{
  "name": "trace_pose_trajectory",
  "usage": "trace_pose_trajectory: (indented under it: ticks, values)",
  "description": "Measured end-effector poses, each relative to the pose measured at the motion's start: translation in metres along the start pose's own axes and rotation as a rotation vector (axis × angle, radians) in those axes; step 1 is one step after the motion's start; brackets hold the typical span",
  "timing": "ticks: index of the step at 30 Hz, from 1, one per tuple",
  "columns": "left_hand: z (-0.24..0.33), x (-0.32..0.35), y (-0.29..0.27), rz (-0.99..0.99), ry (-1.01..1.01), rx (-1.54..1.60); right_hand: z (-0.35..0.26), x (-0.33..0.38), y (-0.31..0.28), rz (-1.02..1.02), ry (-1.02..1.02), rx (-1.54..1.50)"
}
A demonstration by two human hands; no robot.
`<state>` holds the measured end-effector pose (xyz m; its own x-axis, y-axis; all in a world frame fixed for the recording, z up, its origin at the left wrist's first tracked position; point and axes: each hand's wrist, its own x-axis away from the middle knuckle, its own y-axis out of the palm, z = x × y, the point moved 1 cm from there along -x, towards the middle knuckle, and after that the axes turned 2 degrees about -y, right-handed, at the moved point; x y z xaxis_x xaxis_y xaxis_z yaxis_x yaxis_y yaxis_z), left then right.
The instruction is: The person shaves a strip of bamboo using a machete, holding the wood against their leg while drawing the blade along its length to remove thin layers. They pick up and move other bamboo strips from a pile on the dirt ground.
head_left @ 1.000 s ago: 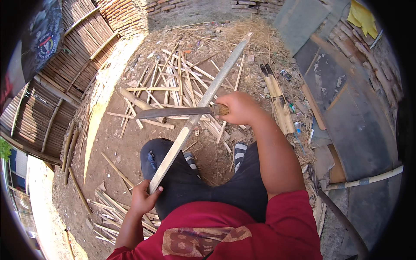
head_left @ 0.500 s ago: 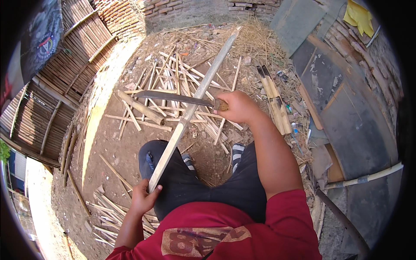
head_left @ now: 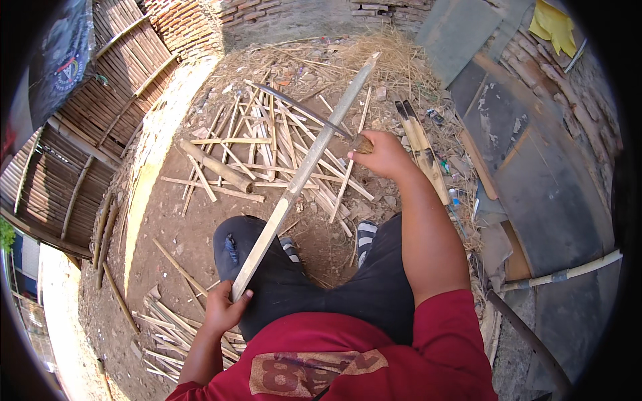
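Left hand [head_left: 224, 311] clamps my long bamboo strip's [head_left: 301, 175] near end; right hand [head_left: 381, 155] is clenched on the knife [head_left: 304, 110], blade crossing the strip above scattered bamboo offcuts [head_left: 261, 150].

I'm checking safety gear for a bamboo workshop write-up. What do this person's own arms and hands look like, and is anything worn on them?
Both hands, left hand and right hand, are bare: no gloves, rings or watch show. The forearms are bare too. A short-sleeved red shirt with a printed chest design ends above the elbows.
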<state>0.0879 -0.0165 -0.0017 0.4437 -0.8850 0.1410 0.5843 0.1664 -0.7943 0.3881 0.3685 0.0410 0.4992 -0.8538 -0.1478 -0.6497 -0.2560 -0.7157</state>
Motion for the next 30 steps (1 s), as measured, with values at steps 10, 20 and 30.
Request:
trace_pose_trajectory:
  ticks: [10, 20, 30]
  values:
    - [-0.012, 0.001, 0.001, 0.028, 0.006, 0.031, -0.029, 0.004, 0.021, -0.166, -0.216, 0.177]
    - [-0.008, -0.003, 0.003, -0.006, 0.002, 0.020, -0.019, 0.005, 0.011, -0.111, -0.133, 0.182]
    - [-0.004, -0.002, 0.002, -0.004, 0.003, -0.026, -0.022, 0.004, 0.016, -0.117, -0.091, 0.201]
